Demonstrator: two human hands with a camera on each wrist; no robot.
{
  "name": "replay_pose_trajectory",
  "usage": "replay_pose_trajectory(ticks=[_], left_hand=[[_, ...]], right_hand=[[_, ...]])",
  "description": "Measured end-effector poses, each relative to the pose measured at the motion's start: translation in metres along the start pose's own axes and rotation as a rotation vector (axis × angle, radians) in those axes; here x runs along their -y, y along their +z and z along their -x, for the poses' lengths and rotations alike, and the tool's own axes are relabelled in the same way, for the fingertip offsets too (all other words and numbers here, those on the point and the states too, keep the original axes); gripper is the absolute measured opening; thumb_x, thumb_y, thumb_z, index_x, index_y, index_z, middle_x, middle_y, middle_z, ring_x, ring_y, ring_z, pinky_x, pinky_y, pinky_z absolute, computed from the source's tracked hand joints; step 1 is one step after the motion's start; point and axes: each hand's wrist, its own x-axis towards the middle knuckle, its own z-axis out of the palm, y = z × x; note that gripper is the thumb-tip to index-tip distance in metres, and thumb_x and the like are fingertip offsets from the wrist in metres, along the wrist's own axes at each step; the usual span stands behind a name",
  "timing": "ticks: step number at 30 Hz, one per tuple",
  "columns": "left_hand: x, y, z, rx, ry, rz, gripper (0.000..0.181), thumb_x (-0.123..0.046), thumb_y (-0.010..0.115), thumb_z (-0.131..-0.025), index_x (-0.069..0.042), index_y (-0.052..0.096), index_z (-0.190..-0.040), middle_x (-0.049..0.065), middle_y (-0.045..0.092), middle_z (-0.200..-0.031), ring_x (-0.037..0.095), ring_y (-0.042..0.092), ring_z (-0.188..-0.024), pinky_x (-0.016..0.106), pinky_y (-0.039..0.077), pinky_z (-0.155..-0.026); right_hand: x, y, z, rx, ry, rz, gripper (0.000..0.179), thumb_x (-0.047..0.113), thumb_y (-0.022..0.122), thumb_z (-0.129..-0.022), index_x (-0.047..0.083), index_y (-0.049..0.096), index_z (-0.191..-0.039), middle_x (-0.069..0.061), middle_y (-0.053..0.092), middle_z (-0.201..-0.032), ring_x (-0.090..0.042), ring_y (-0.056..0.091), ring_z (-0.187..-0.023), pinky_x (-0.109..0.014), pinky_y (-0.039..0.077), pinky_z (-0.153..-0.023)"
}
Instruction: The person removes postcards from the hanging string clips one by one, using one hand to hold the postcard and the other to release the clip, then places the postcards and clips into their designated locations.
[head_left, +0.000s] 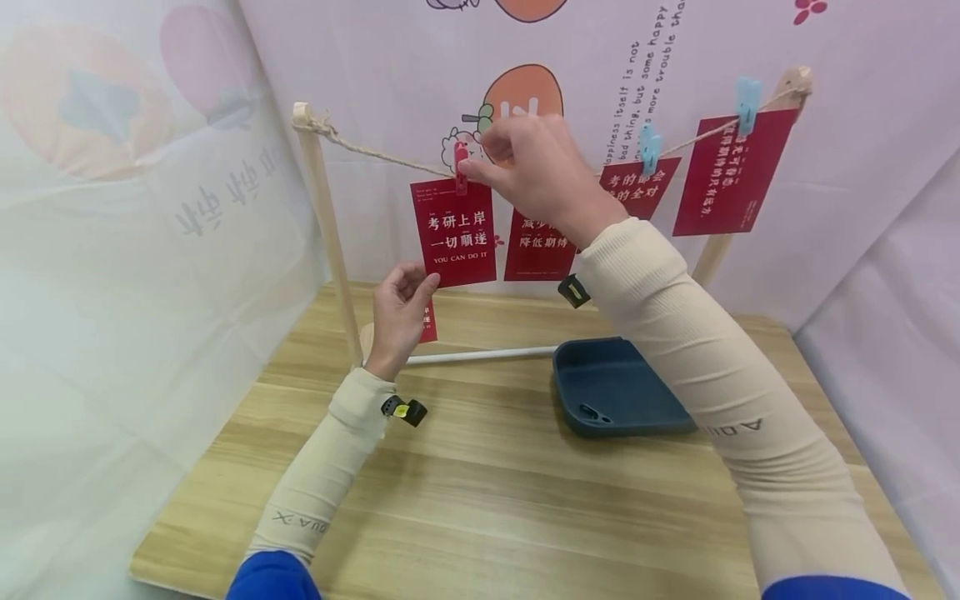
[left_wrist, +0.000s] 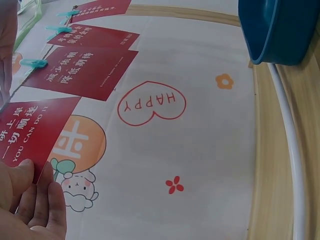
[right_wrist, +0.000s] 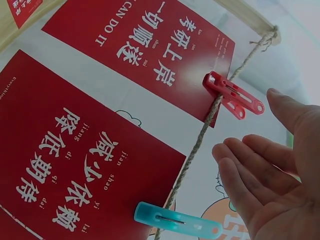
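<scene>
A red card with white lettering hangs from the rope, fastened at its top edge by a red clothespin. My left hand pinches the card's lower left corner, thumb in front and fingers behind. Beside the clothespin, my right hand has its thumb and fingers spread, with a gap between them and the clip in the right wrist view. A second red card hangs alongside, held by a blue clothespin.
Two more red cards hang farther right under blue clothespins. Wooden posts carry the rope. A dark blue tray and a white rod lie on the wooden table. Another red card shows behind my left hand.
</scene>
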Motion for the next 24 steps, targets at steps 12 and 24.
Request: replay_pose_trajectory(ticks=[12, 24], left_hand=[[-0.001, -0.002, 0.0, 0.007, -0.022, 0.005, 0.028, -0.014, 0.068, -0.104, 0.006, 0.064, -0.123, 0.022, 0.071, -0.115, 0.008, 0.07, -0.097, 0.028, 0.062, -0.094], [-0.003, -0.002, 0.001, 0.013, -0.022, 0.03, 0.028, -0.013, 0.068, -0.103, 0.006, 0.064, -0.123, 0.023, 0.072, -0.116, 0.007, 0.071, -0.095, 0.018, 0.06, -0.088]], right_hand=[[0.002, 0.006, -0.019, 0.063, 0.04, -0.01, 0.049, 0.048, 0.066, -0.103, 0.014, 0.07, -0.138, -0.007, 0.075, -0.133, -0.02, 0.068, -0.128, -0.036, 0.007, -0.137], [-0.002, 0.013, -0.026, 0.08, 0.077, -0.028, 0.042, 0.046, 0.065, -0.104, 0.016, 0.074, -0.131, -0.003, 0.08, -0.121, -0.015, 0.069, -0.124, -0.04, -0.002, -0.137]])
